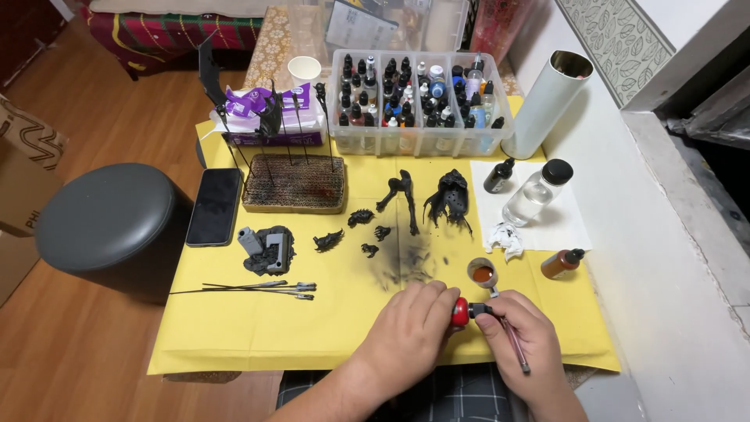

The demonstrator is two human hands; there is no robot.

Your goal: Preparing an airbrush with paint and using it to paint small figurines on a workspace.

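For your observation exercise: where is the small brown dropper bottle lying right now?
In the head view, the brown dropper bottle lies on its side at the right edge of the yellow sheet, just below the white paper towel, right of the paint cup.

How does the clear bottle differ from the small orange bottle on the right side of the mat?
The clear bottle is larger, with see-through contents and a wide black cap; the orange bottle is smaller, with orange-brown contents and a narrow dark dropper tip. The clear bottle lies on the white paper; the orange bottle lies just past its edge, on the yellow mat. Both lie on their sides, capped.
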